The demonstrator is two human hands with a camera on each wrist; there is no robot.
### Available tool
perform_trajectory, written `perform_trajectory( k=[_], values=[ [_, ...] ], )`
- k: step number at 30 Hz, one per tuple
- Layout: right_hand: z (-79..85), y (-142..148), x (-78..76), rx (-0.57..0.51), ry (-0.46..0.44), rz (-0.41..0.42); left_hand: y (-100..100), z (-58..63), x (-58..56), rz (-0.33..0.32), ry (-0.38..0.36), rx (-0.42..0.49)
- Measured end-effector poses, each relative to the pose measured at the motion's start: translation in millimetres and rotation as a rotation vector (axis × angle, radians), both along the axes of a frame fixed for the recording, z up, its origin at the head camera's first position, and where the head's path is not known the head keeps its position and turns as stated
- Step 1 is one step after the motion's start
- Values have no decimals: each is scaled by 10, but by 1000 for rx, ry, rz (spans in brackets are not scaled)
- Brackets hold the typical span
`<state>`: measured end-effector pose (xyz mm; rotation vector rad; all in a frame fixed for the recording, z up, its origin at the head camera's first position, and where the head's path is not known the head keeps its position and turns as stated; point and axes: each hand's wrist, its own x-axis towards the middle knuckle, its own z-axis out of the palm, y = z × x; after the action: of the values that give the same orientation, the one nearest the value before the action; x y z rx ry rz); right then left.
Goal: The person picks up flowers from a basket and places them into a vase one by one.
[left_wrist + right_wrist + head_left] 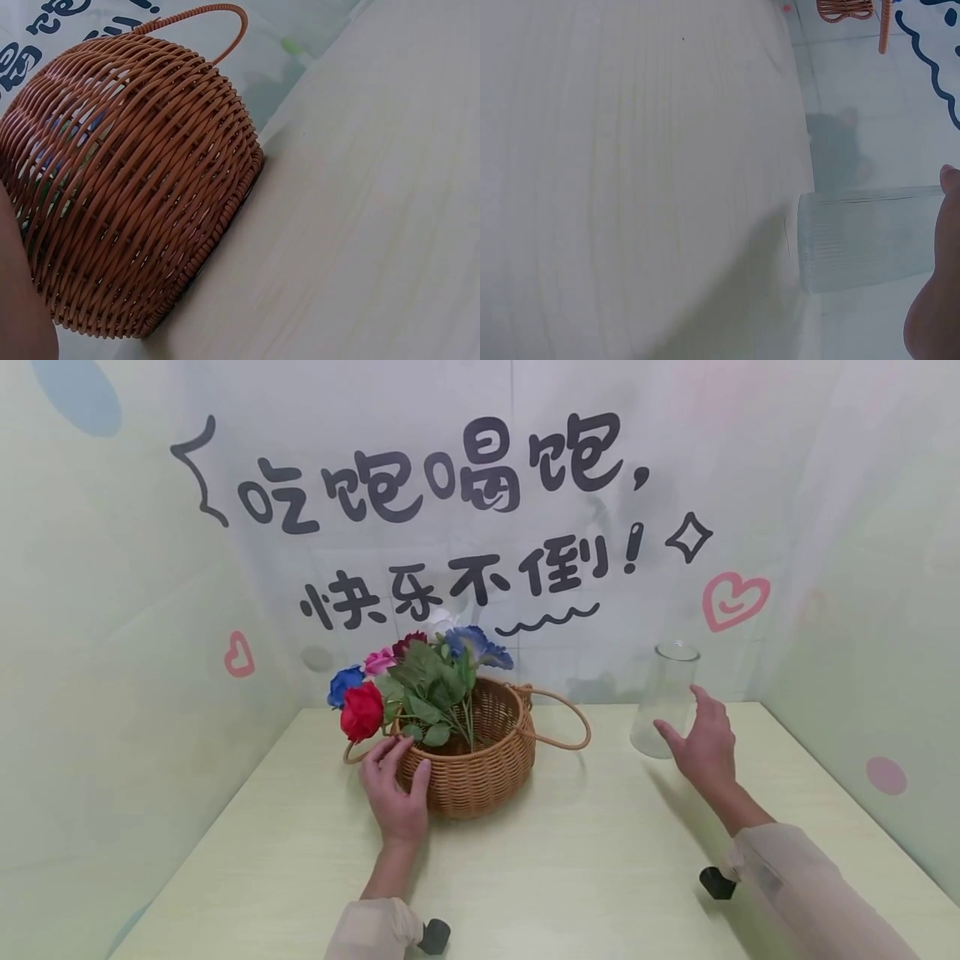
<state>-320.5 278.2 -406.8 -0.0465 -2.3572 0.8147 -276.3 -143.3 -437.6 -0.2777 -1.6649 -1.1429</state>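
A wicker basket stands on the table, holding artificial flowers with green leaves that lean over its left side. At the basket's left, my left hand has its fingertips right at the rim and its thumb apart in front of the wall. In the left wrist view the woven wall of the basket fills the left half. Farther right, a clear glass vase stands upright near the back wall. My right hand is beside it, thumb and fingers spread apart, overlapping the vase's right side.
One looped handle of the basket sticks out to the right, towards the vase. The pale table meets a printed back wall and side walls. Black blocks show at both cuffs.
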Motion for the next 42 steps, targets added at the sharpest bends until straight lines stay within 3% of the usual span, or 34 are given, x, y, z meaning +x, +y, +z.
perform_trajectory(
  k=[20,31,42],
  values=[
    [-3,28,-148,-144,-106,35,-56,-17,-7,-25,22,-31],
    [3,27,-243,-221,-139,1,-72,-30,-36,-30,32,-49],
    [-25,3,-346,-281,-144,-17,-13,40,-1,-25,91,-31]
  ],
)
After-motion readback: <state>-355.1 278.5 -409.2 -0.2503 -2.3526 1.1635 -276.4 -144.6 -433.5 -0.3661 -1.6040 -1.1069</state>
